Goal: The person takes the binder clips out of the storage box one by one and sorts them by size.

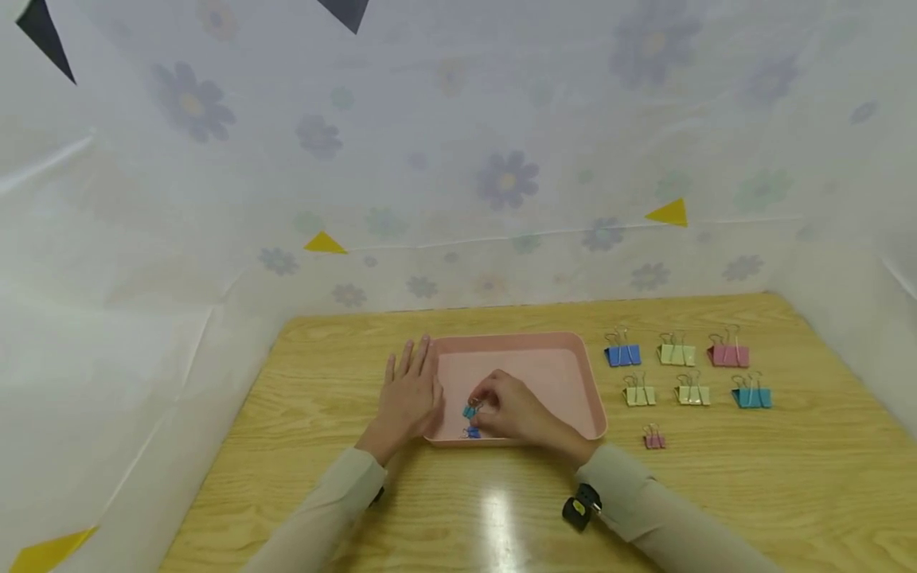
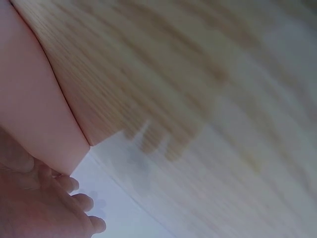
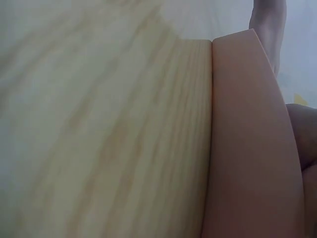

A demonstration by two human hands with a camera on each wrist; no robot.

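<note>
A pink tray point(image 1: 530, 342) lies on the wooden table. Inside it, near the front left, my right hand point(image 1: 512, 407) pinches a small teal binder clip point(image 1: 469, 411) between thumb and fingers. Just in front of that clip, a small blue binder clip point(image 1: 472, 432) sits by the tray's front wall. My left hand point(image 1: 410, 391) rests with straight fingers along the tray's left rim. In the left wrist view the left hand point(image 2: 44, 198) shows beside the tray's outer wall point(image 2: 34, 94). The right wrist view has the tray wall point(image 3: 247, 134) covering most of the right hand.
Right of the tray stand several binder clips in rows: a large blue clip point(image 1: 622, 355), pale yellow clips point(image 1: 677, 354), a large pink clip point(image 1: 729, 356), a teal clip point(image 1: 751, 397) and a small pink clip point(image 1: 654, 440). A flowered white curtain point(image 1: 458, 270) closes off the table's back and sides.
</note>
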